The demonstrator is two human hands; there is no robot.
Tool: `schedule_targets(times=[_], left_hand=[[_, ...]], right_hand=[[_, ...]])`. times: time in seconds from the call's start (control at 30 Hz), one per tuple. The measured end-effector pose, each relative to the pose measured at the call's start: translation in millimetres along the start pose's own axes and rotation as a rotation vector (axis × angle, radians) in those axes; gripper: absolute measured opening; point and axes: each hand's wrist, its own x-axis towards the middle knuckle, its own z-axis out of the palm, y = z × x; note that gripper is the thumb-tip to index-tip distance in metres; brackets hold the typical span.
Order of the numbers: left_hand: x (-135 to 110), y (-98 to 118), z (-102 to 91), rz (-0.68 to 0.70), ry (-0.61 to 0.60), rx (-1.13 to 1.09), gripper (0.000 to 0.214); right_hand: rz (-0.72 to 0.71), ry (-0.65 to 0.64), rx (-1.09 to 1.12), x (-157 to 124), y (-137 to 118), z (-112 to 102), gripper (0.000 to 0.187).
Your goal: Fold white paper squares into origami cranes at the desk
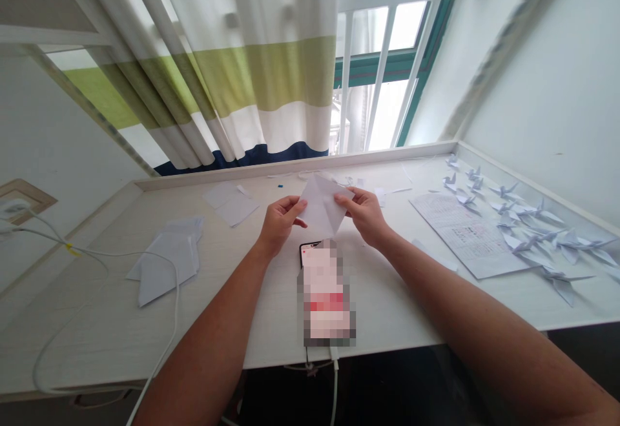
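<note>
Paper (320,205) between hands (277,223) (368,216), underside hidden

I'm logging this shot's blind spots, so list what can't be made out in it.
All in the head view:
Phone screen: pixelation hides its content.
Marked sheet: writing too small and blurred to read.
Parts of the fingers of the left hand and right hand: hidden behind the held paper.
White cable at left: its lower run is cut off by the bottom edge.
</note>
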Motion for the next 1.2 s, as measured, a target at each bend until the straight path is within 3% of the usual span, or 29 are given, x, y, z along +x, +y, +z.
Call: schedule_targets(times=[0.27, 0.43, 0.63, 0.77, 0.87, 1.03, 1.1, 1.2], left_hand=[[0, 1, -4.1, -0.006, 0.012, 0.041, 0.048], [5, 0, -11.5, -0.076, 0.024, -0.098, 0.052], [7, 2, -15.0, -0.098, -0.025, -0.169, 0.026], [5, 1, -10.5, -0.004, -0.014, -0.016, 0.025], [4, -1, -6.6, 0.082, -0.002, 0.132, 0.03], [0, -1, -2.8, 0.134, -0.062, 0.188, 0.041], [-2, 1, -0.8, 0.133, -0.09, 0.169, 0.043], [-3, 4, 2.8, 0.132, -0.069, 0.073, 0.05]], right_hand=[[0.076, -0.016, 0.025, 2, -4, -5, 0.042], [0.102, -0.097, 0.084, 10, 1, -15, 0.047], [0.09, -0.184, 0.06, 8, -3, -17, 0.018], [0.081, -0.166, -0.008, 8, -4, -17, 0.011], [0.003, -0.134, -0.174, 8, -5, -17, 0.011], [-0.285, -0.025, -0.493, 6, -14, -17, 0.019], [-0.297, -0.111, -0.563, 5, -17, -17, 0.025], [-0.153, -0.314, -0.469, 4, -16, -14, 0.035]])
